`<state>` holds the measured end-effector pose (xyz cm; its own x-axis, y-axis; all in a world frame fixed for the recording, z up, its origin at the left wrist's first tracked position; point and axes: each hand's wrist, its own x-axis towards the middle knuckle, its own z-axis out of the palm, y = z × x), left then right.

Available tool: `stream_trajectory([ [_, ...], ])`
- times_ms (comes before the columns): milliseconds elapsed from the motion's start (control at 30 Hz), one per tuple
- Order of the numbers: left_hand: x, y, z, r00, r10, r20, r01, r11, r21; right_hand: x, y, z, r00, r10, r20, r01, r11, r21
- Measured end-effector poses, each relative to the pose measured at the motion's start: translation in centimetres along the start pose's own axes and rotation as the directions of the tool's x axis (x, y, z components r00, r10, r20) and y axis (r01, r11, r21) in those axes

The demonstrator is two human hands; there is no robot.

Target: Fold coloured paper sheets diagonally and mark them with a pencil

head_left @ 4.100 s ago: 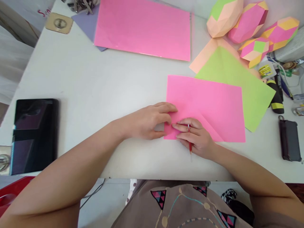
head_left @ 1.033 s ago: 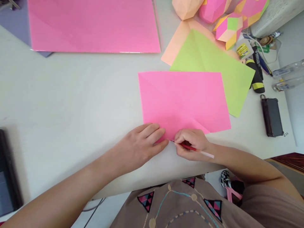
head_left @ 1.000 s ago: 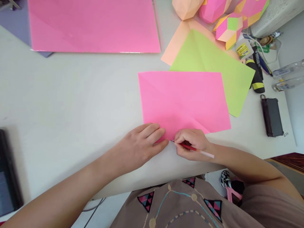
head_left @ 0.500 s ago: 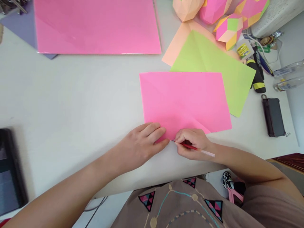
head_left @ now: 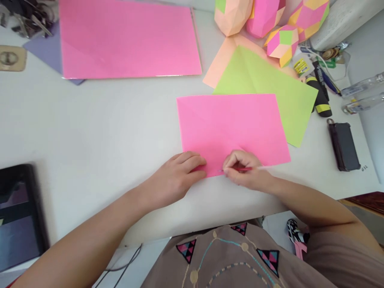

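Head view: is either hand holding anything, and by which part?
The right hand holds a red pen low on its shaft, near the tip, over the pink sheet. The left hand grips nothing; it lies flat on that sheet's near-left corner.

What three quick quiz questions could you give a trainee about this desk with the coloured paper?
1. True or false: the right hand holds a red pen with its tip on the folded pink sheet.
2. Which sheet lies partly under that pink sheet's far right corner? A purple B green C white
3. What does the left hand do?

Key
1. True.
2. B, the green sheet.
3. It presses flat on the pink sheet's near left corner.
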<state>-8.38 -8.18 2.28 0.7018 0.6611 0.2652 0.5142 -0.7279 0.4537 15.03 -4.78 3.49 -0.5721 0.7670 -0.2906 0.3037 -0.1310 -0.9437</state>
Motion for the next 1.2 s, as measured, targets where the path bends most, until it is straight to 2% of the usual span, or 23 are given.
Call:
stream_trajectory([
  [67,0.1,-0.2,0.2,0.998,0.006,-0.062,-0.008,0.999,-0.032,0.5,0.0,-0.5,0.997,0.077,-0.024,-0.069,0.967,0.247],
  [133,0.1,-0.4,0.4,0.989,-0.015,-0.149,0.014,1.0,-0.01,1.0,0.1,-0.9,0.995,0.1,-0.001,-0.09,0.906,0.414],
  [233,0.0,-0.6,0.7,0.973,-0.088,-0.212,0.104,0.992,0.067,1.5,0.3,-1.1,0.994,0.097,0.041,-0.104,0.834,0.542],
  [333,0.0,-0.7,0.9,0.977,-0.13,-0.166,0.146,0.986,0.085,1.7,0.4,-1.4,0.991,0.115,0.068,-0.133,0.782,0.608],
  [400,0.2,-0.7,1.0,0.982,-0.128,-0.14,0.14,0.987,0.077,1.7,0.3,-1.8,0.993,0.097,0.059,-0.113,0.776,0.62],
  [567,2.5,0.2,1.7,0.988,-0.123,-0.093,0.133,0.985,0.107,1.6,0.3,-2.9,0.989,-0.095,-0.11,0.133,0.896,0.424],
  [633,4.2,0.8,2.4,0.988,-0.142,-0.067,0.15,0.98,0.131,1.9,0.6,-3.0,0.984,-0.085,-0.158,0.141,0.91,0.389],
  [733,6.5,1.3,3.4,0.974,-0.219,-0.052,0.224,0.964,0.141,2.4,1.1,-3.0,0.976,-0.036,-0.213,0.127,0.894,0.429],
  [833,7.3,1.0,3.8,0.958,-0.275,-0.081,0.282,0.955,0.094,2.1,1.1,-3.3,0.969,-0.055,-0.241,0.161,0.88,0.448],
  [900,6.6,0.6,3.6,0.959,-0.258,-0.119,0.261,0.965,0.011,1.3,1.1,-3.9,0.956,-0.162,-0.244,0.239,0.912,0.333],
  [967,5.5,0.1,3.3,0.96,-0.238,-0.15,0.225,0.969,-0.101,0.3,1.1,-4.8,0.922,-0.349,-0.167,0.363,0.93,0.06],
  [1000,5.0,-0.1,3.1,0.959,-0.235,-0.159,0.212,0.966,-0.151,-0.2,1.2,-5.2,0.894,-0.441,-0.075,0.433,0.895,-0.105],
  [1067,4.1,-0.4,2.7,0.958,-0.238,-0.158,0.203,0.957,-0.209,-0.9,1.6,-5.9,0.823,-0.546,0.155,0.562,0.748,-0.352],
  [1133,3.8,-0.6,2.6,0.964,-0.216,-0.154,0.183,0.962,-0.202,-1.1,2.1,-6.1,0.752,-0.584,0.306,0.654,0.598,-0.463],
  [1200,3.8,-0.6,2.5,0.972,-0.173,-0.16,0.147,0.976,-0.16,-1.0,2.6,-5.9,0.708,-0.608,0.36,0.694,0.504,-0.514],
])
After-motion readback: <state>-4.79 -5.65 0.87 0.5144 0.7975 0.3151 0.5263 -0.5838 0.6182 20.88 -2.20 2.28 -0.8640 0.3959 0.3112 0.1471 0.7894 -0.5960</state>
